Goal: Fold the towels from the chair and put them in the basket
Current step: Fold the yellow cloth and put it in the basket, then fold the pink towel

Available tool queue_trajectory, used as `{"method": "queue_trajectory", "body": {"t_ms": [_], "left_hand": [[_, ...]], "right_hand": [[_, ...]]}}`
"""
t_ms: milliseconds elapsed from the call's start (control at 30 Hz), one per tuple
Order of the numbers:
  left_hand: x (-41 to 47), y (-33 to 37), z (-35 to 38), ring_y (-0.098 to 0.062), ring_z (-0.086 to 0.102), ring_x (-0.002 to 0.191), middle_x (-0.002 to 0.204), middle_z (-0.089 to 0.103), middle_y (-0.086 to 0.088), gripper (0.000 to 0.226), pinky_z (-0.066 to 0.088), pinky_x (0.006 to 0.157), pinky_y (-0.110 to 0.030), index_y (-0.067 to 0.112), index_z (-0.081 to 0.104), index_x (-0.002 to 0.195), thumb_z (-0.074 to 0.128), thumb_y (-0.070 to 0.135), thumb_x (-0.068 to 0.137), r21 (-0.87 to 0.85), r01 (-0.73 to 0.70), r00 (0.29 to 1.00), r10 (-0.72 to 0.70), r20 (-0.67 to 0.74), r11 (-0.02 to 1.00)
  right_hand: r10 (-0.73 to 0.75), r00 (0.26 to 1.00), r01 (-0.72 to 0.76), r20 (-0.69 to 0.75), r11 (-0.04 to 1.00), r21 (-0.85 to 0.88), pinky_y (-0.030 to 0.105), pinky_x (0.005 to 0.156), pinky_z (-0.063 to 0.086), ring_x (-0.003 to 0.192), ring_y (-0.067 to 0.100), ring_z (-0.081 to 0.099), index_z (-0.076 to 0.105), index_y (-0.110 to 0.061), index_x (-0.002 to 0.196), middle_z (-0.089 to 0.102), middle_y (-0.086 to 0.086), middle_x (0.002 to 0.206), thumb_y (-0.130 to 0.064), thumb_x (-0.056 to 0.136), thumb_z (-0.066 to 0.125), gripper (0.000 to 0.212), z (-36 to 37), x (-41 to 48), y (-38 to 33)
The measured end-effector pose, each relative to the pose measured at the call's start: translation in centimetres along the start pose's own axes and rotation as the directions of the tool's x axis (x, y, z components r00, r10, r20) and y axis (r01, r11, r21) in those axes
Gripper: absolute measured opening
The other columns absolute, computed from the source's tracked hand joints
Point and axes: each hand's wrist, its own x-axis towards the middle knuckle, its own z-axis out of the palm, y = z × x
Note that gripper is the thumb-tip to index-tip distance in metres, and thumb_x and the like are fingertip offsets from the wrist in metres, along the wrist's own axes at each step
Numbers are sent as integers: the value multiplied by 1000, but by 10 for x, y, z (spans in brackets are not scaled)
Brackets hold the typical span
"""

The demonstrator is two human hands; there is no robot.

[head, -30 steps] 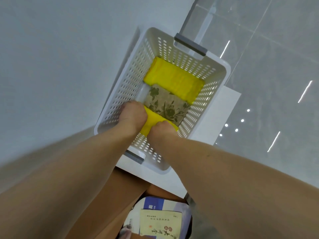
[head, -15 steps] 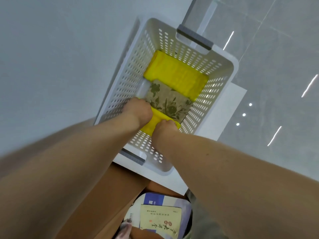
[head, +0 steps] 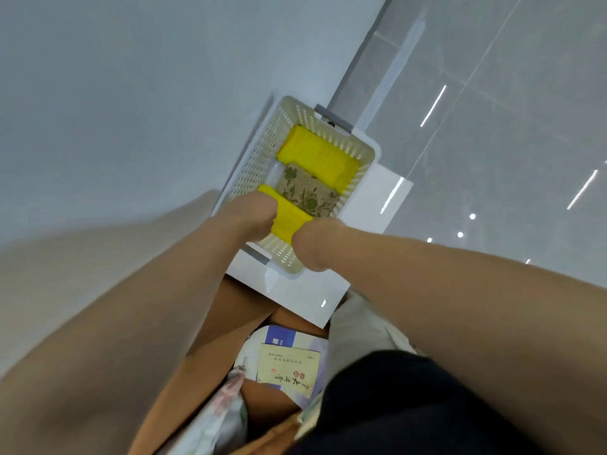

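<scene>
A white perforated basket (head: 259, 152) stands on a white surface against the wall. Inside it lie a folded yellow towel (head: 317, 156) at the far end and a folded brown floral towel (head: 308, 190) in the middle. A second folded yellow towel (head: 287, 215) sits at the near end. My left hand (head: 249, 213) grips its left side and my right hand (head: 315, 243) grips its right side. My fingers are hidden under the blur and behind the towel.
The white surface (head: 295, 290) under the basket ends in an edge near me. Below it I see a brown box with printed packets (head: 285, 366). Grey glossy floor (head: 492, 159) lies to the right, a pale wall (head: 131, 93) to the left.
The camera pulled back and tilted, so the basket looks smaller and farther. Both hands stay on the near yellow towel in the basket.
</scene>
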Motion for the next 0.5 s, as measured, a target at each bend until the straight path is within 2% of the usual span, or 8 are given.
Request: {"method": "queue_trajectory", "body": {"t_ms": [67,133,233,333,400,500], "left_hand": [[-26,8,-13,-33,63,100,103,67,-12,20,54,85,-42,8,69,99,53,19,96,-113,6,995,-18,-102,994],[-52,30,-32,-30,64,91,100,69,-11,24,56,80,-46,9,71,97,50,21,95,-229,42,977,-88,-193,972],[-78,77,-58,-27,64,86,96,69,-7,28,56,75,-45,11,68,95,45,27,98,-300,13,956,-99,-275,954],[-92,138,-93,-26,62,95,104,68,-3,25,46,70,-32,16,66,100,47,33,99,-281,-57,943,-41,-329,958],[-93,183,-122,-24,62,103,111,67,-2,24,48,76,-32,19,67,107,50,34,98,-258,-108,933,8,-359,960],[-93,252,-176,-24,63,102,114,67,-4,25,53,85,-35,20,68,110,51,33,97,-226,-185,902,73,-426,957]], "right_hand": [[77,973,-68,-217,997,48,36,73,48,98,28,60,63,-15,102,57,1,99,-7,93,53,16,5,-39,18],[194,918,-141,-346,975,173,35,69,44,95,26,61,62,-15,104,63,3,107,-11,94,50,16,12,-76,43],[340,851,-176,-401,903,391,37,78,48,105,28,61,57,-16,120,62,6,120,-23,103,38,26,22,-134,85],[449,785,-185,-428,828,529,35,82,50,103,27,60,60,-13,118,63,7,118,-23,105,34,31,38,-193,139],[501,728,-172,-468,794,582,33,82,49,105,27,60,61,-12,121,64,8,118,-23,106,34,33,47,-228,175],[592,621,-114,-513,716,689,32,80,49,101,27,63,63,-18,122,68,6,114,-36,106,36,37,58,-281,228]]}}
